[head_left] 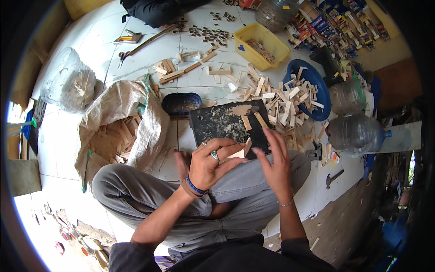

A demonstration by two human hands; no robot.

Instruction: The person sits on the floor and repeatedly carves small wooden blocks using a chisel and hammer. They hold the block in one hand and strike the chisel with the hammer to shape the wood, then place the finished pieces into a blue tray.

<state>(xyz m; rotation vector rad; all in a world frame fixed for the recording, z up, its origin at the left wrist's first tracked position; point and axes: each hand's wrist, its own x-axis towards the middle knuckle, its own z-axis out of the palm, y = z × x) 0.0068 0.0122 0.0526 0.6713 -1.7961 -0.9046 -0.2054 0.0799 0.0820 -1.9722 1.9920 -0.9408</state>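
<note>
Person sits cross-legged on a white tiled floor (136, 59), seen from above. Left hand (209, 164), centre of frame, is closed on a small pale wooden piece (240, 152), pinched between thumb and fingers. Right hand (274, 156), just right of it, has its fingers spread and loose; the fingertips lie close to the wooden piece, but contact cannot be told.

Just above the hands lies a flat black board (217, 124) smeared with pale dust, with two short wooden sticks (253, 120) resting on its right part. Right of the board, a heap of short pale wood offcuts (283, 102) spills over a round blue plastic tray (322, 86). Upper centre-right: a yellow plastic tub (253, 36) holding small pieces. Left of centre: an open woven sack (136, 113) with wood pieces inside. Upper left: a clear plastic bag (68, 81). Far right: two clear plastic water jugs (358, 131). A hammer (334, 177) lies at lower right.
</note>
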